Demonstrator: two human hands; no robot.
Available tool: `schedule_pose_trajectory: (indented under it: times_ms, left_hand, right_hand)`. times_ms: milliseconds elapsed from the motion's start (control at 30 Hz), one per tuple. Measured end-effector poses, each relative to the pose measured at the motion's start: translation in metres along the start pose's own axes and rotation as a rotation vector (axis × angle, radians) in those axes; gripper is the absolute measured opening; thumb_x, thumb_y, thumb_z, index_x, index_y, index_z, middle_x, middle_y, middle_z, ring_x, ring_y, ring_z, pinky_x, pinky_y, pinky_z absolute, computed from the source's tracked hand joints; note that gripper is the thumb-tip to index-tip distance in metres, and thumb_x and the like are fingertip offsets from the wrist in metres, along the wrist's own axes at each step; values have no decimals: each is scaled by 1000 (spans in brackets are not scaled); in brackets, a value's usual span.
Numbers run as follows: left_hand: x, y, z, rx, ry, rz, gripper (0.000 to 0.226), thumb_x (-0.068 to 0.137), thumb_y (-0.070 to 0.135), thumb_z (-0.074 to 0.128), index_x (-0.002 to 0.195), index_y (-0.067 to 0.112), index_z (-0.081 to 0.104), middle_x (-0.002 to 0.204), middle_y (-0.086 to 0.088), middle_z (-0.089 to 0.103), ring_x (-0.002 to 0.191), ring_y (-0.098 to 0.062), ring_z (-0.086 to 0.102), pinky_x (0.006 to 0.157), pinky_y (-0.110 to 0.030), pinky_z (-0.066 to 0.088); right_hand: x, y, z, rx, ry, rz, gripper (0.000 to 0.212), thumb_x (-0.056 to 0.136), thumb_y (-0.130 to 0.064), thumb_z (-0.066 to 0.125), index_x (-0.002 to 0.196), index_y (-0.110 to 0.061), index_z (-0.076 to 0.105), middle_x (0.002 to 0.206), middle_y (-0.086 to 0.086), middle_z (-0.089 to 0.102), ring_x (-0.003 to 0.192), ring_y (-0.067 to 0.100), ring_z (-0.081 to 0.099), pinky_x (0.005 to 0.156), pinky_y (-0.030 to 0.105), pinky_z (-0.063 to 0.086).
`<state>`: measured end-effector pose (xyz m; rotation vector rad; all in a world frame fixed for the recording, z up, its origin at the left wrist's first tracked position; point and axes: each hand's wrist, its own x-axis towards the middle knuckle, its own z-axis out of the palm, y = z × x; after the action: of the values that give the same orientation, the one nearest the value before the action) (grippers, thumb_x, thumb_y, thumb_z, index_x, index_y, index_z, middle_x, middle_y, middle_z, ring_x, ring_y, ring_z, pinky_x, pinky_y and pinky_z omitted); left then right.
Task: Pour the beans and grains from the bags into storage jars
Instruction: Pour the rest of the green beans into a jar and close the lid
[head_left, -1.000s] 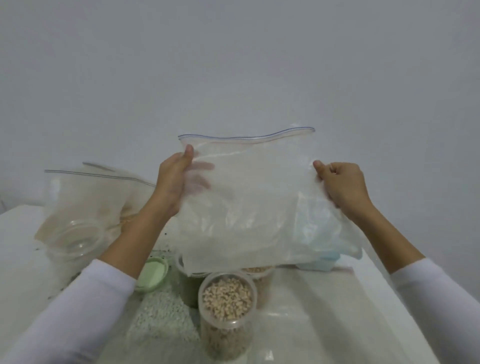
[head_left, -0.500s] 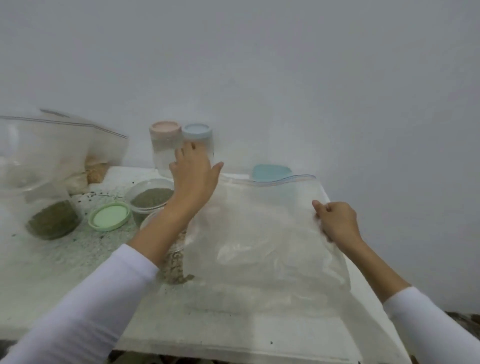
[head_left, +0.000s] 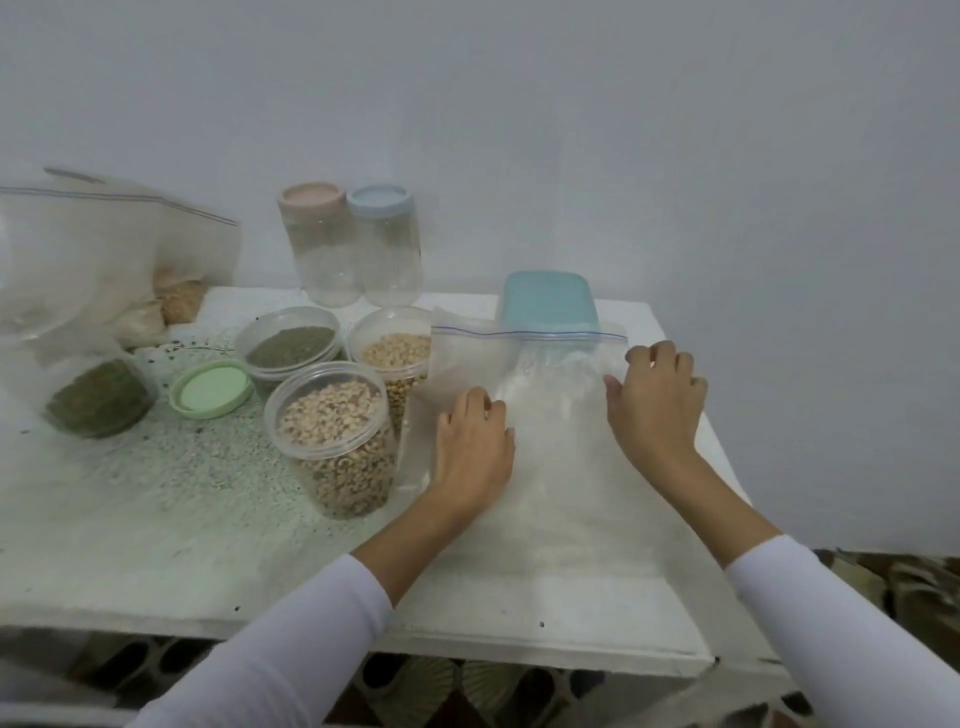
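Observation:
An empty clear zip bag (head_left: 561, 467) lies flat on the right part of the white table (head_left: 130, 545), its zip edge toward the wall. My left hand (head_left: 475, 441) presses down on the bag's left half. My right hand (head_left: 657, 400) rests palm down on the bag's right side, fingers loosely bent. Left of the bag stand three open jars: one of speckled beans (head_left: 332, 421), one of pale beans (head_left: 395, 348) and one of small green grains (head_left: 291, 345).
A blue tub lid (head_left: 548, 301) lies under the bag's top edge. Two empty jars with a pink cap (head_left: 314, 244) and a blue cap (head_left: 387, 244) stand by the wall. A green lid (head_left: 212, 388) and part-filled bags (head_left: 98, 270) are at the left. Spilled grains dot the table.
The bag has come down from in front of me onto the table. Both hands followed it and now lie on top of it; my left hand moved from the back jars onto the bag.

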<state>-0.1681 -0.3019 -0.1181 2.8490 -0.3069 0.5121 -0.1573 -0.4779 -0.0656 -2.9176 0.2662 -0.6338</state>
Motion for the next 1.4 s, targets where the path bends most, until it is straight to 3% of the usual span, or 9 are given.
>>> schedule_pose_trajectory:
  times_ms: [167, 233, 467, 633, 733, 833, 1000, 1233, 1400]
  left_hand:
    - [-7, 3, 11, 45, -86, -49, 31, 64, 26, 80, 89, 13, 67, 97, -9, 62, 85, -27, 62, 63, -34, 48]
    - [-10, 1, 16, -40, -87, -84, 34, 74, 24, 74, 104, 11, 65, 119, -14, 57, 107, -32, 58, 79, -39, 48]
    - [-12, -3, 22, -49, -142, -124, 61, 93, 38, 38, 149, 15, 26, 160, -9, -9, 146, -28, 8, 111, -40, 22]
    - [-6, -4, 17, -26, -386, -156, 63, 98, 37, 32, 152, 13, 11, 160, -11, -12, 148, -24, -4, 118, -40, 2]
    - [8, 7, 0, 11, -480, -171, 55, 99, 28, 37, 147, 6, 23, 158, -18, 7, 146, -30, 9, 116, -40, 14]
    - [19, 26, -12, 89, -374, -110, 34, 101, 24, 37, 129, 6, 46, 136, -14, 44, 128, -30, 41, 97, -37, 38]
    - [42, 33, 2, -13, 13, 56, 26, 89, 22, 61, 107, 3, 62, 112, -17, 59, 107, -37, 55, 77, -42, 45]
    - [44, 27, 36, 45, -368, -33, 76, 88, 69, 19, 150, 24, 19, 159, -10, 3, 146, -30, 0, 115, -55, 5]
    - [55, 26, 32, 99, -453, -25, 69, 91, 66, 32, 148, 29, 22, 158, -11, 8, 143, -33, 9, 111, -56, 14]
  right_hand:
    - [-9, -32, 7, 104, -277, -129, 43, 100, -36, 40, 132, -8, 48, 145, 12, 38, 132, 31, 32, 105, 43, 27]
    - [-15, -30, 24, 3, -409, -162, 54, 101, -44, 31, 143, -12, 35, 158, 9, 17, 144, 30, 14, 114, 50, 12]
    - [-40, 1, 61, 12, -498, -148, 65, 96, -60, 18, 153, -31, 4, 160, 2, -11, 146, 29, -12, 116, 52, -6]
    - [-39, 3, 61, 17, -556, -129, 66, 95, -62, 20, 152, -33, 5, 161, 4, -8, 146, 32, -9, 116, 53, -4]
    - [-23, -1, 48, -95, -615, -167, 64, 93, -62, 28, 148, -31, 20, 159, 7, 9, 143, 36, 10, 113, 57, 6]
    - [5, -5, 29, -106, -632, -160, 43, 95, -49, 41, 130, -25, 49, 141, 8, 42, 129, 33, 37, 106, 48, 24]
    - [48, -13, 14, 22, -100, -217, 20, 91, -7, 47, 102, -4, 64, 104, 13, 60, 100, 34, 50, 67, 33, 30]
    - [93, -13, 40, -59, -228, -518, 37, 89, -12, 54, 126, -15, 52, 133, 2, 52, 127, 24, 41, 106, 40, 24]
    - [109, -13, 47, -160, -259, -613, 35, 91, -22, 58, 125, -16, 53, 125, 3, 58, 114, 26, 53, 93, 36, 34]
